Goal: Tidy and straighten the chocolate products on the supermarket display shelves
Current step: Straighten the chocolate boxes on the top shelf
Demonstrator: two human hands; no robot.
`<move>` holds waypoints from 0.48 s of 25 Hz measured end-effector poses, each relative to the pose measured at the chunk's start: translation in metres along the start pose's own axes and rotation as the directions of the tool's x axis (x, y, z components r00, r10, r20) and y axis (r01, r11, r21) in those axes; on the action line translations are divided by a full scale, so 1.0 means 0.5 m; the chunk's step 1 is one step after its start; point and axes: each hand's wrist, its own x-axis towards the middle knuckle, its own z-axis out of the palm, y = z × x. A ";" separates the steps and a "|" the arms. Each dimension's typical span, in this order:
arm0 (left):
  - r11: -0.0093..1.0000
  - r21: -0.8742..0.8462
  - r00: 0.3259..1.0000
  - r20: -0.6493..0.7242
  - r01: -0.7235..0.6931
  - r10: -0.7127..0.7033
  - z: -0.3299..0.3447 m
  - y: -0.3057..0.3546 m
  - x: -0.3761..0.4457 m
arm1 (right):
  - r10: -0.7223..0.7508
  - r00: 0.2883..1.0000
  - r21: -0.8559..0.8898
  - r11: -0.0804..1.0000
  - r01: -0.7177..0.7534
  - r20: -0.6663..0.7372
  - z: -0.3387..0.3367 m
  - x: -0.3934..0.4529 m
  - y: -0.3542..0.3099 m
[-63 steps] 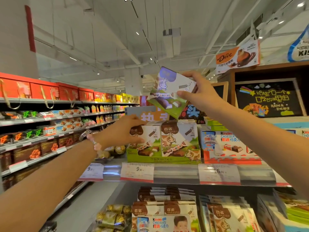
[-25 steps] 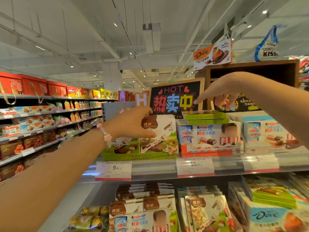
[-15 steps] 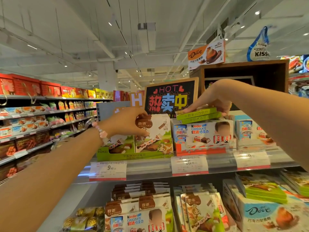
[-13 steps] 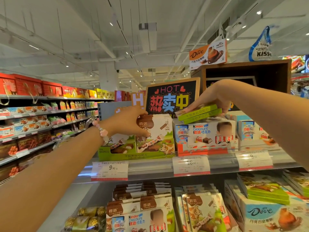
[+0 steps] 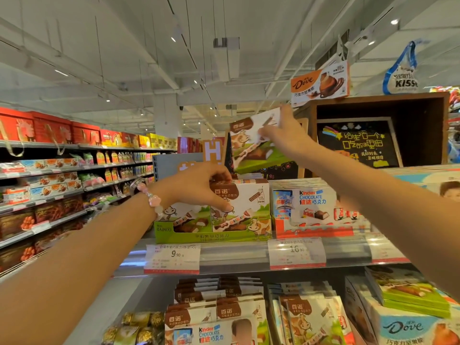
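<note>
A chocolate box (image 5: 251, 143) with a cow on it is up in the air, above the top shelf (image 5: 249, 255). It is tilted. The right hand (image 5: 281, 133) holds it by one top corner, with the fingers and thumb pinched on it.

Below it, more cow boxes (image 5: 239, 202) stand in a green tray (image 5: 211, 236) on the shelf. The left hand (image 5: 199, 186) grips the front box, with fingers curled over its top and the thumb on its face. A pink bead bracelet (image 5: 151, 197) is on that wrist.

Just beside the tray, on the right, is a red and white tray of Kinder boxes (image 5: 311, 205). Price tags (image 5: 173, 257) hang on the shelf edge. More chocolate packs (image 5: 219, 310) sit on the shelf below. A Dove sign (image 5: 319, 83) hangs overhead.
</note>
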 end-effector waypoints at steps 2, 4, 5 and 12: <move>0.998 0.058 0.998 -0.060 0.013 -0.010 0.000 -0.002 0.002 | -0.135 0.987 -0.111 0.983 0.144 0.081 0.032 -0.011 0.002; 0.998 0.066 0.995 -0.102 0.018 -0.011 -0.001 -0.001 -0.002 | -0.153 0.970 -0.102 0.979 0.174 0.187 0.044 -0.021 0.009; 0.999 0.051 0.994 -0.113 0.006 0.000 -0.001 0.000 -0.005 | -0.137 0.963 -0.056 0.986 0.154 0.233 0.046 -0.026 0.014; 0.998 0.036 0.990 -0.130 -0.044 0.049 0.001 -0.005 -0.009 | 0.070 0.943 0.039 0.995 -0.087 0.326 0.054 -0.042 0.058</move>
